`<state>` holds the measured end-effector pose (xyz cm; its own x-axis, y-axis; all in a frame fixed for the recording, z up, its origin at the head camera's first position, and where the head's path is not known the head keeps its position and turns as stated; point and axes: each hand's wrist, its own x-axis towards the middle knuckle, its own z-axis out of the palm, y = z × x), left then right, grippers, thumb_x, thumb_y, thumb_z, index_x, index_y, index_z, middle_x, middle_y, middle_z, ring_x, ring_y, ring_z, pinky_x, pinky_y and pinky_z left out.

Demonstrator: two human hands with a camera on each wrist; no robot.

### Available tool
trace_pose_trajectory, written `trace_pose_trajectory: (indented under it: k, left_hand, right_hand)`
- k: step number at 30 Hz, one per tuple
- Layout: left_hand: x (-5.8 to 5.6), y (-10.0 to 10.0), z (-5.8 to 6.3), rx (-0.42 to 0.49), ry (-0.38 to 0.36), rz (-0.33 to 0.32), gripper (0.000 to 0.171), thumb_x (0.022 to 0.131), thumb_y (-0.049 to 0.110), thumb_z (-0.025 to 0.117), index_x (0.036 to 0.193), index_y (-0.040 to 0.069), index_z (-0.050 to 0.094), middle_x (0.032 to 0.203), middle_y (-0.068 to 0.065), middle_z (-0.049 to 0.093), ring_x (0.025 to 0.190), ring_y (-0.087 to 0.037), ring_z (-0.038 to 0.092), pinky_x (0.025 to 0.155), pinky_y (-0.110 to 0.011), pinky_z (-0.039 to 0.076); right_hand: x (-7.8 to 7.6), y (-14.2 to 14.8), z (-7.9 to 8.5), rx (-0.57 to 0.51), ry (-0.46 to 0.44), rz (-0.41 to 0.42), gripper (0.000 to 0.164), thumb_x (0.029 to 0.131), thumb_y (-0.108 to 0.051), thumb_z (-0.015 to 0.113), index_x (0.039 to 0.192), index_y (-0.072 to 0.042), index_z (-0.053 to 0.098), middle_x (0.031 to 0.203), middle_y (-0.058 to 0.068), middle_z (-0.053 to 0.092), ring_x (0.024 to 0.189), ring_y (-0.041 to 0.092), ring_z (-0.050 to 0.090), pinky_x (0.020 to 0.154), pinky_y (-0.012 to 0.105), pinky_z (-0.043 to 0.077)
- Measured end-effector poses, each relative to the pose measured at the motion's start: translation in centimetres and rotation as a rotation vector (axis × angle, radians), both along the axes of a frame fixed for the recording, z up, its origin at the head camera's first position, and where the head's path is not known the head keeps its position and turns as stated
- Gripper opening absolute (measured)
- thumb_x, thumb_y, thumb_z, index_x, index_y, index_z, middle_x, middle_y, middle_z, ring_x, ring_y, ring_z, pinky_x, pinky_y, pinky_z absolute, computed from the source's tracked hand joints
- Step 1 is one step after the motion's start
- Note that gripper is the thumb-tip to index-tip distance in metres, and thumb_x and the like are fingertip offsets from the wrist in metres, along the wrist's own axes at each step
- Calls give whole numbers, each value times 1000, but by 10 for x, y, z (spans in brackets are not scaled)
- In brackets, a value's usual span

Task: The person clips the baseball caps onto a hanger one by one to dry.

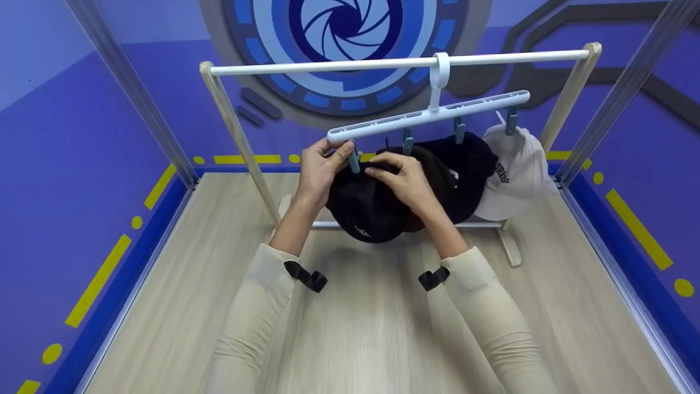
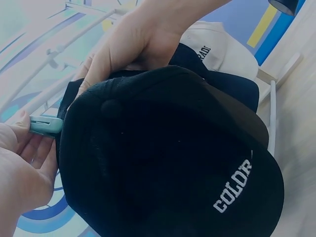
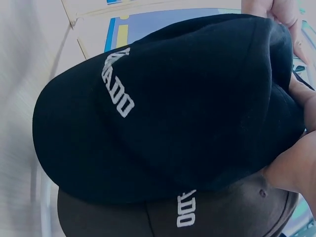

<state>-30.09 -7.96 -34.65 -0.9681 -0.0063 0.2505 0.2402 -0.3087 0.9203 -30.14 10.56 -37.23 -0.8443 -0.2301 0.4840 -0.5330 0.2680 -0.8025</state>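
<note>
At the left end of a white clip hanger (image 1: 383, 123), my left hand (image 1: 316, 178) pinches a teal clip (image 2: 47, 126) between thumb and fingers. The clip's tip meets the edge of a black cap (image 1: 361, 205). My right hand (image 1: 409, 183) pinches that same cap's edge, just right of the clip. White lettering shows on its front, and its brim points down. Behind it hang a dark brown cap (image 3: 113, 217), another black cap (image 1: 473, 169) and a white cap (image 1: 517, 180), with teal clips above them.
The hanger hooks over the white top bar (image 1: 328, 67) of a rack with wooden legs (image 1: 240, 137) and tilts down to the left. Beneath is a wood-grain tabletop (image 1: 361, 323). Blue panels (image 1: 71, 180) stand at the sides and back.
</note>
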Motion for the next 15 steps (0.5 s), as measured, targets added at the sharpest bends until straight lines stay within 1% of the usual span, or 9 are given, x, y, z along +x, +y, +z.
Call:
trace_pose_trajectory:
  k: [2, 5, 10, 11, 15]
  left_hand:
    - [0, 0, 0, -15, -4, 4, 32, 81, 13, 73, 101, -10, 64, 89, -13, 68, 85, -21, 68, 84, -34, 53]
    - [1, 0, 0, -39, -3, 15, 25, 81, 13, 74, 95, -5, 66, 89, -11, 67, 85, -17, 67, 84, -33, 53]
    - [2, -1, 0, -97, 9, 27, 25, 80, 18, 76, 93, -2, 68, 89, -10, 67, 84, -14, 65, 81, -29, 53]
    - [2, -2, 0, -116, 16, 32, 25, 80, 19, 76, 94, -1, 68, 89, -10, 68, 84, -15, 65, 79, -28, 53]
    - [4, -3, -1, -196, 41, 51, 25, 81, 20, 75, 96, 1, 68, 89, -10, 69, 83, -17, 65, 74, -25, 51]
  right_hand:
    - [0, -2, 0, -11, -2, -15, 22, 81, -31, 74, 98, -17, 73, 97, -3, 70, 91, 10, 62, 82, 27, 48]
    - [0, -4, 1, -21, 1, -39, 22, 81, -32, 74, 98, -17, 74, 96, -3, 71, 90, 10, 63, 80, 25, 48]
    - [3, -7, 2, -44, -8, -60, 21, 82, -27, 74, 99, -15, 74, 97, -1, 71, 90, 10, 63, 79, 25, 48]
    - [4, -8, 3, -48, -11, -62, 21, 82, -25, 74, 99, -13, 74, 97, 1, 71, 91, 11, 64, 80, 25, 48]
    - [17, -11, 15, -54, -28, -64, 20, 83, -18, 73, 100, -7, 73, 99, 5, 71, 93, 12, 64, 81, 25, 48]
